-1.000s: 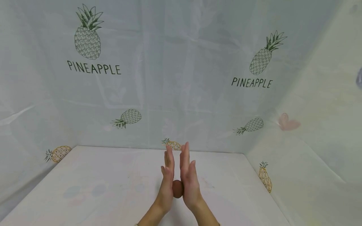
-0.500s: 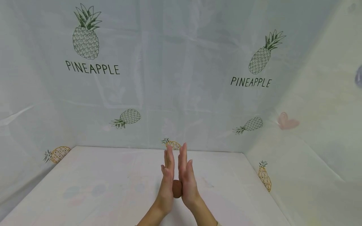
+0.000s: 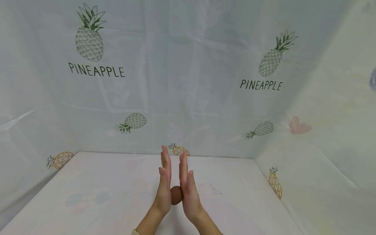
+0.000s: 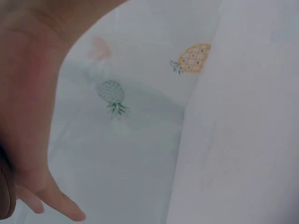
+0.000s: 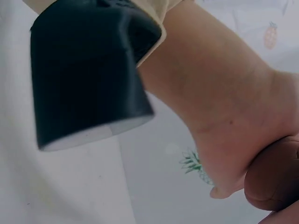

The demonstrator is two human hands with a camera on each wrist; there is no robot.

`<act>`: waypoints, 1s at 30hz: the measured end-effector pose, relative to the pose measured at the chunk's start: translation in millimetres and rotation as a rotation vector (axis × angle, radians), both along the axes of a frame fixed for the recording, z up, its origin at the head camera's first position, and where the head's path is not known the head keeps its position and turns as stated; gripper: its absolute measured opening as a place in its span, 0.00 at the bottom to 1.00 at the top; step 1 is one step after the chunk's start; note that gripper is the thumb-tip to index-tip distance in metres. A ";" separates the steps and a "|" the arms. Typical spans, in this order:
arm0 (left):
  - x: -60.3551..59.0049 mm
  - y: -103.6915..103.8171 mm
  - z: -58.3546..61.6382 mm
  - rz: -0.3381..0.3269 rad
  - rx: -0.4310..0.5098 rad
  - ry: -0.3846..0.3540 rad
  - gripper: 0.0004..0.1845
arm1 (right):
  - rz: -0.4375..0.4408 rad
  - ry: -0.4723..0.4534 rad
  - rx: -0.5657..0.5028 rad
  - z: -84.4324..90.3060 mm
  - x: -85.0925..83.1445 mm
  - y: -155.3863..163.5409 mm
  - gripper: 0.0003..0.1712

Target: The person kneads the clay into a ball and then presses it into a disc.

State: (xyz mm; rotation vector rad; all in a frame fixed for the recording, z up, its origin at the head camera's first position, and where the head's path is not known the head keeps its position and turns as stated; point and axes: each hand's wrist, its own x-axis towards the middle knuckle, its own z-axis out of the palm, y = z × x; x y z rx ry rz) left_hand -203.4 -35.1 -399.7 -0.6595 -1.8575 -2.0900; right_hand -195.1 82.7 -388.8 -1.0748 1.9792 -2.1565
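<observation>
A round brown lump, like clay or dough, is pressed between the two palms in the head view. My left hand touches its left side, with the fingers straight and pointing away from me. On the other side my right hand presses its palm against the lump, fingers straight too. Fine cracks show on the lump in the right wrist view. Only a sliver of the lump shows at the left edge of the left wrist view. Both hands are held up above the white table.
A white covered tabletop spreads under the hands. Sheets printed with pineapples form a back wall and side walls around it. A dark cuff-like piece surrounds part of the right wrist view near the beige sleeve.
Both hands and the brown lump have shifted slightly left. The left fingertips now reach farther forward than the right ones, where before they were nearly level. The palms stay against the lump.
</observation>
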 end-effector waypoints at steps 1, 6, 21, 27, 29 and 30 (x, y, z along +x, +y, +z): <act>-1.2 0.5 -1.1 0.001 -0.001 -0.002 0.32 | 0.003 0.001 -0.006 0.8 0.5 0.8 0.34; -5.3 7.3 -9.3 -0.007 -0.001 0.002 0.32 | 0.001 -0.007 -0.032 5.3 1.0 6.7 0.35; 9.8 28.0 -14.8 -0.081 -0.040 0.053 0.30 | -0.075 -0.042 -0.047 8.3 -10.7 23.8 0.35; 12.7 26.6 -9.7 -0.103 -0.022 0.035 0.31 | -0.067 -0.053 -0.050 2.4 -15.5 22.0 0.33; 13.2 24.7 -6.5 -0.104 -0.018 0.026 0.32 | -0.059 -0.049 -0.044 0.8 -15.5 19.8 0.33; 13.2 23.5 -4.7 -0.099 -0.018 0.023 0.32 | -0.052 -0.050 -0.039 0.1 -15.0 18.4 0.33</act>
